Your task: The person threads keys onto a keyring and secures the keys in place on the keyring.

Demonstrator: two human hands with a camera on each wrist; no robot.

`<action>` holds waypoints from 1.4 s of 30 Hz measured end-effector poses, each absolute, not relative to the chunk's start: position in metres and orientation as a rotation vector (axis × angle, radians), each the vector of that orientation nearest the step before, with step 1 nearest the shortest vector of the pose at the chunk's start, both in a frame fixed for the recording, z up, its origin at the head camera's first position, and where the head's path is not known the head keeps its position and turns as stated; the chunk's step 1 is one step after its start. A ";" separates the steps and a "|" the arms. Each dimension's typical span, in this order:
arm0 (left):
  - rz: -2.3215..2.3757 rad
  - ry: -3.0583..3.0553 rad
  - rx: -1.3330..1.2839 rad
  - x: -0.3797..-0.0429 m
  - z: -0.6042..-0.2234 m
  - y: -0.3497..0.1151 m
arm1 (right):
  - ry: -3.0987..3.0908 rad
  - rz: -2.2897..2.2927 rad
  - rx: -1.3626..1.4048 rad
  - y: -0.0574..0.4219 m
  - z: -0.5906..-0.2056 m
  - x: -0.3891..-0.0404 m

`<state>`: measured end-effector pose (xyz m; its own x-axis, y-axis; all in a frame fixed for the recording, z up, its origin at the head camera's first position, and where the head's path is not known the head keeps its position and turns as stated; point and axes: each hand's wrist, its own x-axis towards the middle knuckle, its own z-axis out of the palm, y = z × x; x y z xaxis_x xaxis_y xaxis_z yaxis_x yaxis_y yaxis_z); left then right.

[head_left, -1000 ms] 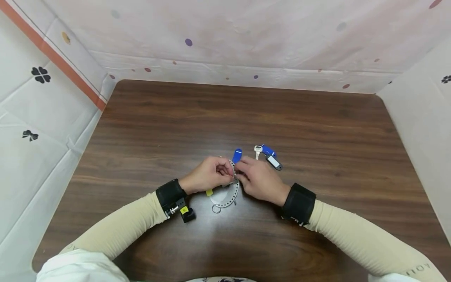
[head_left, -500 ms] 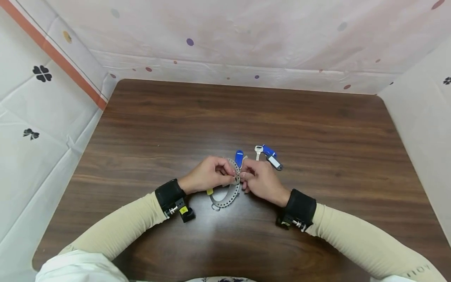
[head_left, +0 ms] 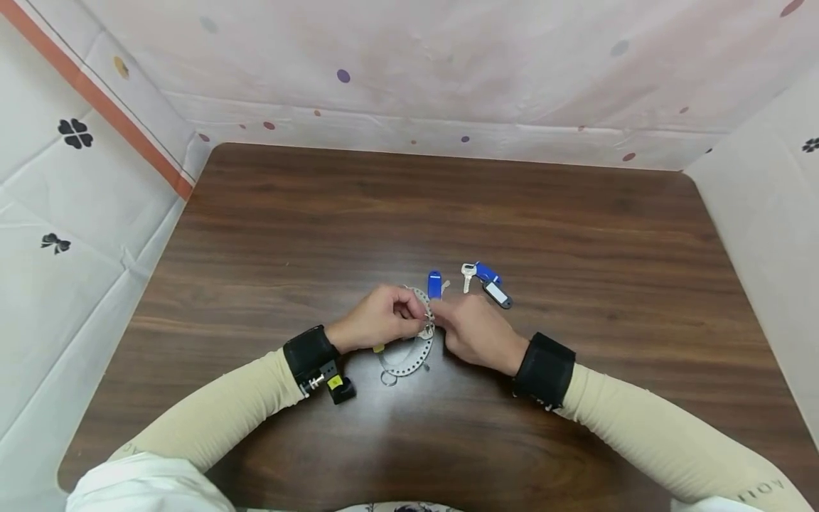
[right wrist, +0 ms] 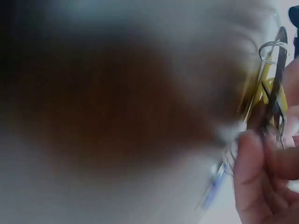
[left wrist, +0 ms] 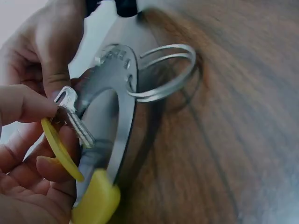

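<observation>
An oval metal key holder [head_left: 416, 365], its rim punched with small holes, lies between my hands. My left hand [head_left: 380, 316] pinches a silver key [left wrist: 77, 123] between thumb and fingers. A yellow key tag [left wrist: 60, 151] rests against those fingers, beside another yellow tag [left wrist: 97, 200]. From the opposite side my right hand [head_left: 480, 331] has curled fingers at the holder's edge; in the right wrist view its fingertips [right wrist: 250, 149] pinch at the holder. A double-loop split ring [left wrist: 180, 81] hangs from the holder. A blue tag [head_left: 434, 284] sticks out above my right fingers.
Beyond my right hand, a loose key [head_left: 468, 276], a blue tag [head_left: 488, 273] and a black tag with a white label [head_left: 497, 294] lie on the brown wooden table [head_left: 576, 235]. A spotted pale sheet [head_left: 397, 64] rises behind the table.
My right hand has turned a little and shifted left, back against the holder, after drawing slightly away half a second ago. The left hand stays in place.
</observation>
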<state>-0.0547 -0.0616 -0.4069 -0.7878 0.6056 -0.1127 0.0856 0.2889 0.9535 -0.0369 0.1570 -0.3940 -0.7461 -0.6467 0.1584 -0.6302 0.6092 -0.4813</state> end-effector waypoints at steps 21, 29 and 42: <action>1.419 2.356 0.697 -0.050 -0.395 -0.063 | 2.870 -0.692 -0.590 0.183 -0.377 -0.072; 1.156 2.592 0.635 -0.054 -0.375 -0.072 | 2.861 -0.576 -0.646 0.207 -0.376 -0.114; 0.734 2.549 1.192 -0.039 -0.386 -0.061 | 2.398 -1.489 -0.542 0.206 -0.353 -0.094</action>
<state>-0.0394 -0.0611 -0.3858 -0.6412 0.7673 0.0014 0.6507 0.5428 0.5310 -0.0940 0.2064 -0.3531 -0.8945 -0.4462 -0.0285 -0.1723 0.4028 -0.8989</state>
